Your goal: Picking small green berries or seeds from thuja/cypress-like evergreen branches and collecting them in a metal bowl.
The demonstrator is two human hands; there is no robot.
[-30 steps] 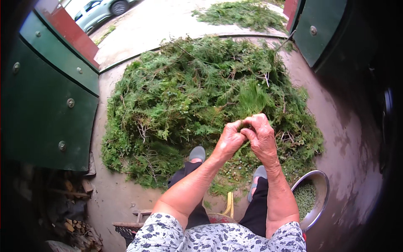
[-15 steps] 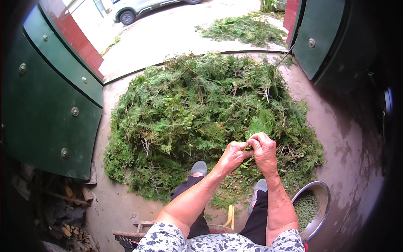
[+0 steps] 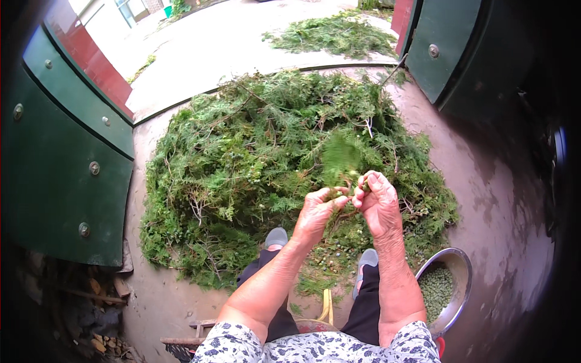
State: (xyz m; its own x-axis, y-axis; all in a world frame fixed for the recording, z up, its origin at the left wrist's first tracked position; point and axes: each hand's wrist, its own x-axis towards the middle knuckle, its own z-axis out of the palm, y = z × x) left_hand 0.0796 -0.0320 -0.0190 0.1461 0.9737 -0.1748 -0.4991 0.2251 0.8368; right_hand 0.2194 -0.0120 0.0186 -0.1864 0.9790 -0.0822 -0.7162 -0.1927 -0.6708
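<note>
A feathery evergreen sprig [image 3: 340, 160], blurred by motion, stands up from my left hand [image 3: 313, 215], whose thumb and fingers are closed at its lower end. Close beside it, my right hand [image 3: 382, 209] is raised with its fingers curled in a pinch. A small green cone [image 3: 365, 187] seems to be between those fingertips, though it is partly hidden. Both hands are above the near side of a big heap of cut evergreen branches [image 3: 260, 145] on the floor. To the right of my right forearm, a metal basin [image 3: 465, 284] contains many small green cones [image 3: 436, 290].
Green door panels [image 3: 72, 175] flank the doorway. Beyond the threshold lies a second pile of branches [image 3: 339, 35]. Firewood [image 3: 106, 339] is stacked at lower left. My shoes [image 3: 276, 236] touch the heap's near edge, and a yellow handle [image 3: 327, 305] rises between my legs.
My hands have drawn slightly apart, and the right one has turned with its fingers curled upward. The sprig has swung left and blurred. The whole view has shifted a little.
</note>
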